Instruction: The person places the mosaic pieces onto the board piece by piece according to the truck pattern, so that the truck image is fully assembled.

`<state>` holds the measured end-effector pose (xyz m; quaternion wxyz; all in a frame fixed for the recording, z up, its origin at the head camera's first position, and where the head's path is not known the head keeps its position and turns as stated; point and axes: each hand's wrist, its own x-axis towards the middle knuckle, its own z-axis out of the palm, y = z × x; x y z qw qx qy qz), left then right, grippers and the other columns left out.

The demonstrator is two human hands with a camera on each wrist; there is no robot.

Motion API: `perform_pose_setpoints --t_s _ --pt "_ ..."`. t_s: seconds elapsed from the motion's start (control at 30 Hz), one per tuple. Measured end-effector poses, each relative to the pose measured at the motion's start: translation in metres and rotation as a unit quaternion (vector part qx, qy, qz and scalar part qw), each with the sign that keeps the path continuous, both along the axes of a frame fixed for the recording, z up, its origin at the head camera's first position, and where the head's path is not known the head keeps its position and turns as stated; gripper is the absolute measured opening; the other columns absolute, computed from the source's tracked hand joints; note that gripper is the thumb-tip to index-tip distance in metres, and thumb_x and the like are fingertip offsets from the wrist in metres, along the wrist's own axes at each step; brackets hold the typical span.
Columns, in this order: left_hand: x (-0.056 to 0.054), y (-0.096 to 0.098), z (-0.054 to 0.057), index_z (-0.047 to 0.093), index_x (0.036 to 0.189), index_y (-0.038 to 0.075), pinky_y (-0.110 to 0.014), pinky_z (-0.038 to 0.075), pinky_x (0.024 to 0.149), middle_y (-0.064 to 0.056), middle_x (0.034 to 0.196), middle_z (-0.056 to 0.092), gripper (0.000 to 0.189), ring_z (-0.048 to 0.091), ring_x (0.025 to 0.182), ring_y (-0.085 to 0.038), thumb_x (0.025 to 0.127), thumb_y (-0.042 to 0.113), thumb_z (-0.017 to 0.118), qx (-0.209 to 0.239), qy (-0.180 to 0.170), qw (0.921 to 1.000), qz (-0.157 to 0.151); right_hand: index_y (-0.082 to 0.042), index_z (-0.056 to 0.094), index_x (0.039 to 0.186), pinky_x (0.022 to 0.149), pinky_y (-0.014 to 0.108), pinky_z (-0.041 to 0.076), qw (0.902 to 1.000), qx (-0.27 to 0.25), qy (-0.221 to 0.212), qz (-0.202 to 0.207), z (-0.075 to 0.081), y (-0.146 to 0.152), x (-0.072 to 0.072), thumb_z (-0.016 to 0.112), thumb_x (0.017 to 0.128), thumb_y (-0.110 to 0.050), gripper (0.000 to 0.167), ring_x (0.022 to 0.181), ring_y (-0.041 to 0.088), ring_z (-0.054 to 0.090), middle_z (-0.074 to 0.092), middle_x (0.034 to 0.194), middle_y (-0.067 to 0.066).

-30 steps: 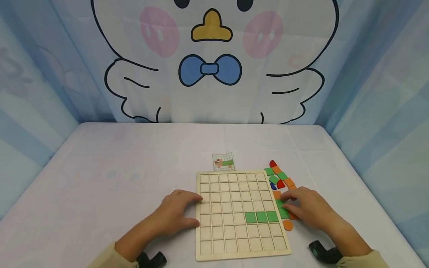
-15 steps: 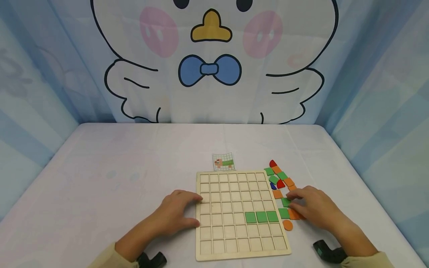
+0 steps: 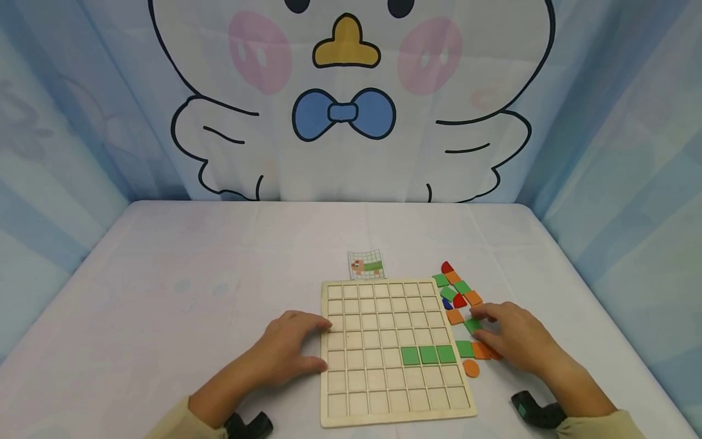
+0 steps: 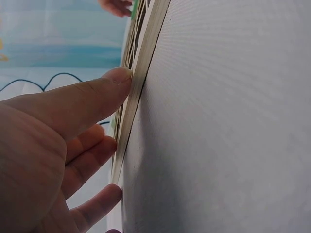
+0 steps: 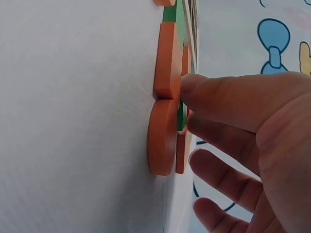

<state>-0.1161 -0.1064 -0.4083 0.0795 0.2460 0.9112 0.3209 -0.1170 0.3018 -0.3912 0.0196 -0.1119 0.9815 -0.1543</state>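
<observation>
My left hand [image 3: 287,350] lies at the left side of a wooden grid board [image 3: 362,381], thumb and fingertips against its edge with the fingers loosely spread. Three green square tiles [image 3: 428,355] fill cells in one row at the board's right. Off the right edge, my right hand [image 3: 515,338] pinches a green square tile [image 3: 472,326] between thumb and index finger, low over the table. In the right wrist view, the thumb partly covers that tile. An orange square tile [image 5: 165,60] and an orange rounded tile [image 5: 162,138] lie close to the thumb there.
Several green, orange, red and blue pieces lie loose along the board's right side, among them a red piece [image 3: 446,267] and an orange disc [image 3: 470,368]. A small picture card [image 3: 366,265] with a gridded figure lies behind the board. A patterned curtain [image 3: 351,164] hangs behind the table.
My right hand has shifted slightly to the right and away from me, taking the green tile from the board's edge with it. My left hand and the board stay put.
</observation>
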Motion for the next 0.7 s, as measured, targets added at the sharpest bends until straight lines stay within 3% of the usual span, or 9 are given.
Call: perform_pose_setpoints --t_s 0.7 --pt "0.0 -0.0002 0.0012 0.065 0.126 0.008 -0.055 0.037 0.102 -0.005 0.126 0.063 0.056 0.05 0.122 -0.032 0.076 0.021 0.087 0.004 -0.002 1.0 -0.001 0.0 0.069 0.119 0.083 0.053 0.05 0.9999 -0.006 -0.014 0.004 -0.0012 -0.0012 -0.0018 0.078 0.086 -0.023 0.041 0.094 0.027 0.06 0.068 0.105 0.007"
